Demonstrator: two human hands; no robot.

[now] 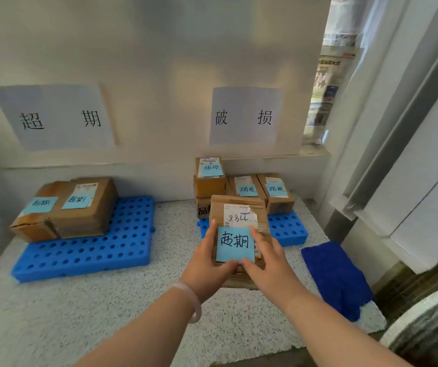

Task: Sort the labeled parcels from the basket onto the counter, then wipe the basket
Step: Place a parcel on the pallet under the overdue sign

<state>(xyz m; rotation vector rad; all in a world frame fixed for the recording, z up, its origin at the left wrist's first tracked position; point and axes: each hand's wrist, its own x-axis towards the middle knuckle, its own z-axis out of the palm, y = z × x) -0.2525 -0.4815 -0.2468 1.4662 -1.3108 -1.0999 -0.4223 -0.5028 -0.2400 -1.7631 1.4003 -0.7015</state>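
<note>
speckled counter (80, 313); large blue pallet (93, 250) at 9 o'clock; smaller blue pallet (289, 229) at 1; blue cloth (337, 279) at 3

Both hands, left hand (207, 263) and right hand (265, 256), grip a blue-noted cardboard parcel (239, 207) above the speckled counter (133, 300), between two blue pallets.

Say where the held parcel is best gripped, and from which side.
Take the parcel by its two side edges, left hand from the left, right hand from the right, thumbs on its face. It is a flat box facing the camera, and side grips leave its blue note readable.
</note>
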